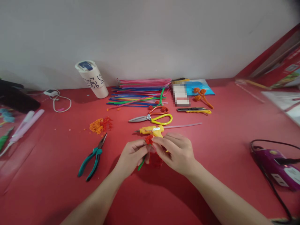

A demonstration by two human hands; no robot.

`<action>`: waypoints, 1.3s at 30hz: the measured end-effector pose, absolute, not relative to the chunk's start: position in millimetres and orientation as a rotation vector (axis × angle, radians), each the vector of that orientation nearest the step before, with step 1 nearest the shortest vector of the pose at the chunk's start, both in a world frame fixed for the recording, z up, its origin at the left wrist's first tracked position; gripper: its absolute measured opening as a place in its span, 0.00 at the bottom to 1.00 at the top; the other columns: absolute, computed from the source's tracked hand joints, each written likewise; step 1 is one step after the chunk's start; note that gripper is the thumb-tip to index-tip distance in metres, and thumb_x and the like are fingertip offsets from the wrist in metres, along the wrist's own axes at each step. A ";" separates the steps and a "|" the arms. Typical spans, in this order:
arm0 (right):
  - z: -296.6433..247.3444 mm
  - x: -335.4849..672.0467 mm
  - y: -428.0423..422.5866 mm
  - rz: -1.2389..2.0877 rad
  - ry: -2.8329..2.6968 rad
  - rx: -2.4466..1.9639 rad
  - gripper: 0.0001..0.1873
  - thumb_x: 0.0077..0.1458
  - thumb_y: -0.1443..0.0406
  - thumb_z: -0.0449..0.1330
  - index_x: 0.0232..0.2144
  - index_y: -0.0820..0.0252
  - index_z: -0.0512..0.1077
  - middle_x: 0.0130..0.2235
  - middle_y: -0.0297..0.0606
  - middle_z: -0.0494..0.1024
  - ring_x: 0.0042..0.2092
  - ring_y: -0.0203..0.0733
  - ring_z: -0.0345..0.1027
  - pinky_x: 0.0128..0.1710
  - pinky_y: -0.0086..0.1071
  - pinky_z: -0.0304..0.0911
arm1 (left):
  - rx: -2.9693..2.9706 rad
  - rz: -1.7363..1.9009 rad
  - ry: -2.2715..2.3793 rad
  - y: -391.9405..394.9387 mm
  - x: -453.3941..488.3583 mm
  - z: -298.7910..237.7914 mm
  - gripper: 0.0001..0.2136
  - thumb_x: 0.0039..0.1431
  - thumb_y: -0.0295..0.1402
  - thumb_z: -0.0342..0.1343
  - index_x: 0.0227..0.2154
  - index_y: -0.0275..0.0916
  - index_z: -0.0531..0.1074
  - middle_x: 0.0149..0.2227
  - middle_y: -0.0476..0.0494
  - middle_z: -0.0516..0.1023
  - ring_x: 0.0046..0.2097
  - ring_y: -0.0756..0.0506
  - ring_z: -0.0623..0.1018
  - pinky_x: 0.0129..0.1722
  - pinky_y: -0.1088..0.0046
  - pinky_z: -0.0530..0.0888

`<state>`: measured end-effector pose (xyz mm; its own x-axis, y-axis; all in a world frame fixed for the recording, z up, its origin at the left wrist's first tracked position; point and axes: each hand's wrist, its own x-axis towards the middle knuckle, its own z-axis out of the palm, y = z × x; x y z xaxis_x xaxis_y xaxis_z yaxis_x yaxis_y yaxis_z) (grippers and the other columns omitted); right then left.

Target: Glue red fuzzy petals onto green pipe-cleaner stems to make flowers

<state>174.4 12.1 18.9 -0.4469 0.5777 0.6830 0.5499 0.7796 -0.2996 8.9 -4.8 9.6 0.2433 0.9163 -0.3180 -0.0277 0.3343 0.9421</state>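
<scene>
Pretty much a craft spot, home or workshop, can't tell: red desk [220, 140], pipe cleaners [138, 97] along its back edge, glue gun [146, 129], scissors [147, 117], pliers [97, 151].

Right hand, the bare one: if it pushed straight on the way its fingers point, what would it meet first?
The small red fluffy tuft at the right hand's fingertips, then probably the bare left hand just beyond, though depth is hard to judge here.

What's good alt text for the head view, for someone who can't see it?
A left hand holds a green stem and small red tuft over a red table, the right hand touching the tuft. Beyond lie a yellow glue gun, scissors and colourful pipe cleaners; teal pliers lie to the left.
</scene>
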 end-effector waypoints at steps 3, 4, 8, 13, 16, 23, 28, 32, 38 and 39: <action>18.6 174.3 12.1 0.100 -2.121 -0.839 0.05 0.55 0.72 0.54 0.33 0.62 0.69 0.23 0.35 0.75 0.23 0.34 0.63 0.28 0.28 0.58 | 1.035 0.814 1.129 -4.7 8.6 9.4 0.10 0.52 0.35 0.52 0.28 0.34 0.76 0.13 0.52 0.67 0.13 0.58 0.55 0.14 0.81 0.52; 18.3 174.4 12.2 0.124 -2.117 -0.838 0.05 0.55 0.73 0.55 0.33 0.62 0.69 0.24 0.35 0.75 0.24 0.33 0.63 0.28 0.28 0.58 | 1.042 0.812 1.129 -4.7 8.5 9.2 0.11 0.52 0.35 0.52 0.28 0.34 0.76 0.14 0.52 0.67 0.14 0.58 0.55 0.14 0.81 0.52; 17.0 174.9 12.9 0.170 -2.091 -0.832 0.05 0.56 0.72 0.54 0.32 0.61 0.68 0.25 0.35 0.76 0.24 0.33 0.64 0.28 0.27 0.58 | 1.073 0.803 1.128 -4.5 7.5 7.3 0.11 0.53 0.35 0.51 0.30 0.34 0.76 0.14 0.53 0.67 0.14 0.57 0.55 0.15 0.81 0.53; 17.8 175.0 13.7 0.143 -2.098 -0.836 0.05 0.56 0.73 0.54 0.31 0.61 0.67 0.24 0.34 0.75 0.23 0.32 0.62 0.26 0.26 0.57 | 1.101 0.807 1.146 -4.8 6.7 7.4 0.11 0.52 0.34 0.51 0.30 0.34 0.76 0.14 0.53 0.67 0.15 0.57 0.55 0.15 0.81 0.53; 17.2 174.7 13.8 0.133 -2.098 -0.836 0.05 0.56 0.73 0.54 0.31 0.61 0.67 0.24 0.34 0.75 0.23 0.32 0.61 0.26 0.26 0.57 | 1.109 0.809 1.144 -4.8 6.1 7.5 0.11 0.52 0.34 0.51 0.30 0.34 0.76 0.14 0.53 0.67 0.15 0.57 0.55 0.15 0.80 0.53; 18.2 175.5 11.4 0.178 -2.069 -0.816 0.05 0.55 0.72 0.56 0.34 0.60 0.67 0.25 0.34 0.75 0.23 0.32 0.63 0.27 0.26 0.59 | 1.243 0.854 1.141 -6.7 3.1 5.8 0.09 0.55 0.32 0.49 0.26 0.36 0.73 0.16 0.53 0.67 0.17 0.56 0.58 0.18 0.80 0.57; 25.5 177.5 8.3 0.153 -2.044 -0.745 0.07 0.54 0.73 0.56 0.35 0.59 0.66 0.22 0.31 0.73 0.21 0.32 0.60 0.24 0.26 0.57 | 1.541 1.059 1.189 -8.9 0.8 7.2 0.10 0.55 0.28 0.49 0.21 0.36 0.71 0.21 0.50 0.69 0.22 0.54 0.65 0.22 0.79 0.62; 23.4 176.9 6.3 0.039 -2.121 -0.663 0.08 0.53 0.73 0.57 0.37 0.61 0.67 0.19 0.30 0.70 0.21 0.33 0.59 0.23 0.28 0.55 | 1.860 1.211 1.114 -7.6 -0.6 8.4 0.09 0.55 0.25 0.48 0.22 0.37 0.70 0.23 0.48 0.70 0.27 0.51 0.69 0.28 0.77 0.67; 19.8 177.5 4.9 -0.058 -2.152 -0.609 0.09 0.54 0.74 0.55 0.37 0.61 0.67 0.20 0.31 0.72 0.22 0.33 0.61 0.25 0.29 0.56 | 2.029 1.237 1.092 -8.2 -0.8 8.5 0.09 0.57 0.25 0.48 0.23 0.38 0.69 0.23 0.47 0.70 0.26 0.50 0.70 0.29 0.76 0.69; 19.8 178.1 5.0 -0.058 -2.157 -0.604 0.09 0.54 0.75 0.55 0.37 0.61 0.67 0.20 0.31 0.72 0.22 0.33 0.60 0.25 0.29 0.56 | 2.049 1.236 1.091 -8.5 -0.8 8.5 0.09 0.56 0.25 0.48 0.23 0.38 0.69 0.22 0.47 0.70 0.27 0.50 0.70 0.29 0.75 0.69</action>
<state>178.1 5.0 19.8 -0.5030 0.4000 0.7662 0.4406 0.8813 -0.1708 -0.8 -8.5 8.5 0.2643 0.8353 0.4821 0.3749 -0.5495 0.7466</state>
